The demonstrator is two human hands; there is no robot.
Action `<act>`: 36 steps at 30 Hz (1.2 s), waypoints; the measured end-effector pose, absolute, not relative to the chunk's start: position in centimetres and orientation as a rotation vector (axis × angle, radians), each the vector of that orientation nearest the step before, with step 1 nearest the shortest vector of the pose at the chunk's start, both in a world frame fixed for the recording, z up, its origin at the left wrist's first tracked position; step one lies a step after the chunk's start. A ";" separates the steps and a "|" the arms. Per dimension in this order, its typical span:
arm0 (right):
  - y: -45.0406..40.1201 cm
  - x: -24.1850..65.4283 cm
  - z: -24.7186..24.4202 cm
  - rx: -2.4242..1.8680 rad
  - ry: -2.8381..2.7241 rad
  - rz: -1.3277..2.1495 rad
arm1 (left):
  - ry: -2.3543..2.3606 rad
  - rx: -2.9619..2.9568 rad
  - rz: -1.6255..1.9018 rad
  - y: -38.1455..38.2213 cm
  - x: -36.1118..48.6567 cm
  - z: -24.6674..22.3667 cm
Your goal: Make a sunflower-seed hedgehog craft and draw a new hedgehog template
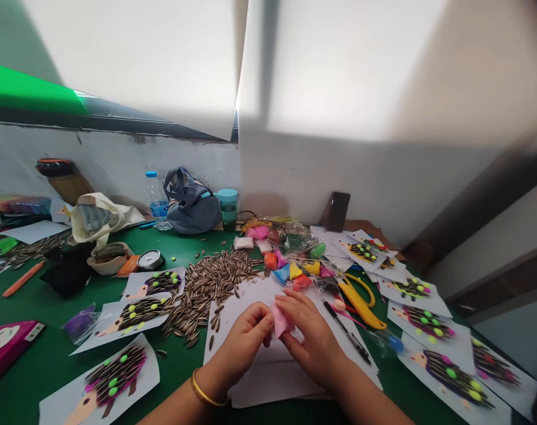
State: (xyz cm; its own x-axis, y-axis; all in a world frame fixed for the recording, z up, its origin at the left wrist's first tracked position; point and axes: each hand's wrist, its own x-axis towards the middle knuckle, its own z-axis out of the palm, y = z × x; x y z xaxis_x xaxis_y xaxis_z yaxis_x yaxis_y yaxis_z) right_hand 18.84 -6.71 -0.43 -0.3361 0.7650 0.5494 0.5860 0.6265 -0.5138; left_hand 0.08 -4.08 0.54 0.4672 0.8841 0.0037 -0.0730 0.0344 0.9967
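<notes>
A small pink packet of modelling clay (282, 323) is held up between my two hands, above white paper sheets (259, 378). My left hand (254, 326) pinches the packet's left edge between thumb and fingertips. Around its right side curl the fingers and thumb of my right hand (309, 330). Part of the packet is hidden by the fingers. Just beyond my hands lie colourful clay packets (300, 282) in clear wrappers. A heap of striped sunflower seeds (215, 280) spreads to the left of the paper, some seeds lying on it. Black pens (348, 333) rest right of my right hand.
Hedgehog pictures made with seeds (113, 378) lie at left, and more seed pictures (449, 378) at right. Yellow-handled scissors (361, 304) lie near the pens. A bag (193, 206), a bottle (157, 198), a cup (228, 209) and a phone (338, 211) stand along the wall.
</notes>
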 end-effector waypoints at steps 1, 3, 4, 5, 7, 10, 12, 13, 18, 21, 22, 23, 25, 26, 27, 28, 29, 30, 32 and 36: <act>-6.7 18.8 -0.3 -1.046 -2.051 0.295 | 0.800 1.334 0.874 -4.1 0.1 0.5; -6.8 18.8 -0.1 -1.020 -2.038 0.339 | 0.819 1.372 0.878 -4.2 0.2 0.4; -6.9 18.7 0.0 -1.015 -2.021 0.367 | 0.828 1.399 0.877 -4.3 0.2 0.4; -6.9 18.7 0.1 -1.016 -2.000 0.393 | 0.833 1.424 0.874 -4.4 0.3 0.3; -7.0 18.6 0.2 -1.028 -1.961 0.415 | 0.830 1.463 0.869 -4.5 0.3 0.1; -6.9 18.5 0.3 -1.016 -1.952 0.362 | 0.828 1.503 0.901 -4.5 0.4 -0.1; -6.9 18.5 0.3 -1.001 -1.961 0.326 | 0.827 1.520 0.924 -4.5 0.5 -0.2; -6.9 18.5 0.4 -0.999 -1.965 0.318 | 0.821 1.522 0.930 -4.4 0.5 -0.3; -6.9 18.5 0.4 -1.012 -1.963 0.299 | 0.815 1.526 0.912 -4.5 0.5 -0.2; -6.9 18.4 0.3 -1.013 -1.962 0.261 | 0.830 1.551 0.897 -4.5 0.5 -0.1; -6.8 18.4 0.2 -1.012 -1.963 0.251 | 0.834 1.560 0.895 -4.5 0.5 -0.1; -6.8 18.4 0.2 -1.012 -1.964 0.242 | 0.838 1.566 0.892 -4.4 0.5 -0.1; -6.8 18.4 0.0 -1.009 -1.964 0.231 | 0.849 1.562 0.884 -4.4 0.5 -0.1; -6.8 18.4 0.0 -1.009 -1.961 0.229 | 0.855 1.555 0.880 -4.3 0.5 -0.1; -6.8 18.4 0.0 -1.010 -1.956 0.230 | 0.857 1.546 0.877 -4.3 0.5 -0.1; -6.8 18.4 -0.1 -1.013 -1.950 0.233 | 0.857 1.538 0.875 -4.3 0.4 -0.1; -6.8 18.3 -0.1 -1.018 -1.945 0.238 | 0.857 1.532 0.876 -4.3 0.4 -0.1; -6.8 18.3 -0.1 -1.025 -1.942 0.244 | 0.858 1.531 0.878 -4.3 0.4 -0.1; -6.9 18.3 -0.2 -1.041 -1.944 0.251 | 0.864 1.540 0.886 -4.4 0.4 -0.2; -6.9 18.1 -0.3 -1.070 -1.955 0.253 | 0.879 1.573 0.883 -4.5 0.5 -0.5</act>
